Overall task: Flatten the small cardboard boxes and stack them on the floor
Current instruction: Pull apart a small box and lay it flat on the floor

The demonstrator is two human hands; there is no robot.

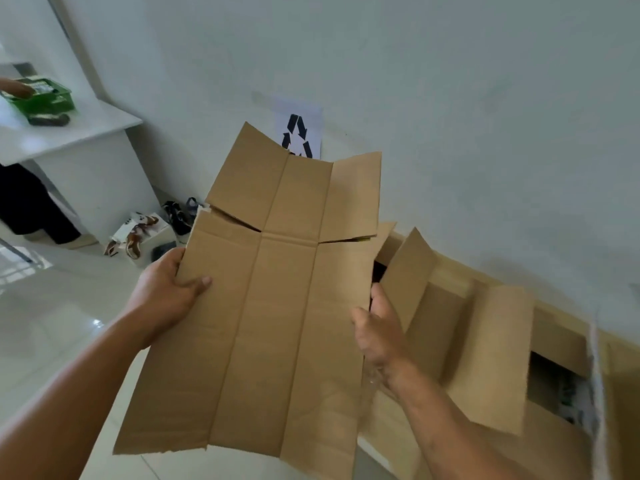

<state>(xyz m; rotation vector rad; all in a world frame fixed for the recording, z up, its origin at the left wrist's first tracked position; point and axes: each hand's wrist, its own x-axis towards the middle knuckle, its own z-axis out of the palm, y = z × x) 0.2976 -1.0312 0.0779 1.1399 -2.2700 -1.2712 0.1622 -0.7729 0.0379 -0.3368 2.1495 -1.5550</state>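
Flattened box [273, 306]: brown cardboard, pressed flat, held up in the air over the white tiled floor [59, 327]; 2 lengthwise creases divide it into 3 panels; top flaps splay outward, slits open between flaps and body.
Left hand [166, 296]: grasping the flattened box at its left edge, thumb lying across the front face, other fingers hidden behind the board.
Right hand [379, 327]: at the flattened box's right edge, thumb on the edge, fingers curled behind it; grip appears closed on the board, though the fingertips are out of sight.
Open boxes [485, 341]: right of the flattened box, along the wall base, flaps raised; dark contents visible in 1 opening, too unclear to name.
Recycling sign [299, 133]: white sheet on the wall, directly behind the flattened box's top flaps, partly covered.
Shoes [138, 233]: on the floor, left of the flattened box, by the white counter [69, 133].
Green basket [45, 98]: on that counter, far upper left of the flattened box; another person's hand [15, 88] reaches into it.
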